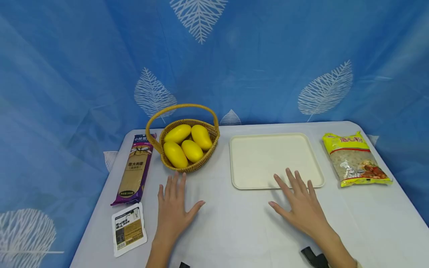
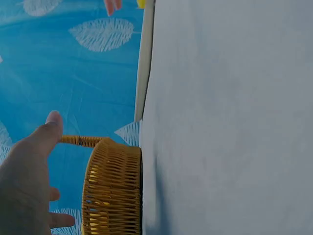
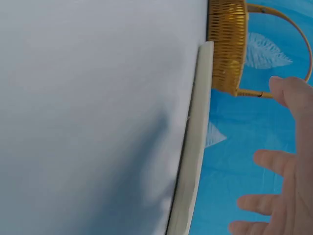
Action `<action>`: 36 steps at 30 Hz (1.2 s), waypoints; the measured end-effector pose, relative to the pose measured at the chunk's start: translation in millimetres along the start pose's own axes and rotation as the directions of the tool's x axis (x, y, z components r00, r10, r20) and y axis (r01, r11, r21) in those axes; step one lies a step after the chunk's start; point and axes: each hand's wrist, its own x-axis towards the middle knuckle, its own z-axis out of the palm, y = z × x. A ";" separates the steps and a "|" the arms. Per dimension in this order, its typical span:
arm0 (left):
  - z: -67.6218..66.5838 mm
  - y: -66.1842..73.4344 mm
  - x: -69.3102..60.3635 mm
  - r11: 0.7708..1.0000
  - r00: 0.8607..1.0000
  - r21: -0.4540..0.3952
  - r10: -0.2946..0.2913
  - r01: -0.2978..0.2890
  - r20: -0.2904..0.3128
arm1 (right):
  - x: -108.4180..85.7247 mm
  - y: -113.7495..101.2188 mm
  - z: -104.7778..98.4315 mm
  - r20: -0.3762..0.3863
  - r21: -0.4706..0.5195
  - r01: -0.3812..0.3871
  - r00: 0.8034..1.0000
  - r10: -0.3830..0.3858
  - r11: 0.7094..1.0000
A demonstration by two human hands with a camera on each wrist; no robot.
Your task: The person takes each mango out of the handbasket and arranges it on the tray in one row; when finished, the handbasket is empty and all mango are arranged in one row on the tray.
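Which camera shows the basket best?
The head view, because the whole basket, handle and yellow fruit show. The left wrist view shows its side, cropped below, and some handle; the right wrist view, its side, cropped above, and more handle.

We find the head view bright and fairly crisp, with a pale sheen on the blue curtain (image 1: 375,48) towards 2 o'clock and a faint shadow at the 8 o'clock side of the right hand (image 1: 301,206). Both wrist views look softer to us, their blurry-edged shadows near 6 o'clock in the left and 7 o'clock in the right.
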 end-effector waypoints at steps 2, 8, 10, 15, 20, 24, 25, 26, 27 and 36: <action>0.6 -4.5 3.5 0.998 0.999 -0.056 -0.027 0.026 -0.028 | 9.2 -4.4 1.0 -0.009 0.020 0.022 1.000 -0.022 1.000; 4.6 -15.3 15.1 0.975 0.987 -0.188 -0.134 0.117 -0.084 | 31.9 -19.3 4.2 -0.027 0.052 0.093 0.995 -0.092 0.994; 6.6 -16.7 19.8 0.954 0.978 -0.249 -0.195 0.170 -0.078 | 39.3 -25.1 5.3 -0.032 0.060 0.122 0.992 -0.120 0.991; 10.0 -17.4 34.5 0.856 0.931 -0.398 -0.365 0.329 -0.016 | 58.6 -39.0 8.0 -0.036 0.101 0.191 0.981 -0.188 0.976; 12.0 -18.9 49.8 0.762 0.897 -0.508 -0.440 0.400 0.047 | 81.0 -50.6 8.1 -0.040 0.131 0.258 0.966 -0.255 0.957; 17.8 -20.3 60.7 0.696 0.890 -0.604 -0.453 0.387 0.049 | 99.4 -57.5 7.5 -0.039 0.158 0.307 0.952 -0.305 0.939; 20.3 -20.7 62.7 0.681 0.888 -0.626 -0.458 0.381 0.043 | 103.8 -59.6 7.3 -0.036 0.169 0.316 0.948 -0.315 0.933; 23.0 -21.0 64.4 0.669 0.887 -0.643 -0.460 0.372 0.035 | 108.5 -61.9 7.3 -0.032 0.183 0.326 0.945 -0.326 0.927; 26.0 -21.2 65.4 0.660 0.886 -0.657 -0.464 0.365 0.026 | 113.1 -64.3 7.6 -0.028 0.197 0.336 0.941 -0.337 0.921; 24.2 -10.8 67.2 0.537 0.855 -0.756 -0.516 0.374 0.056 | 153.2 -90.6 13.6 0.025 0.343 0.382 0.910 -0.414 0.858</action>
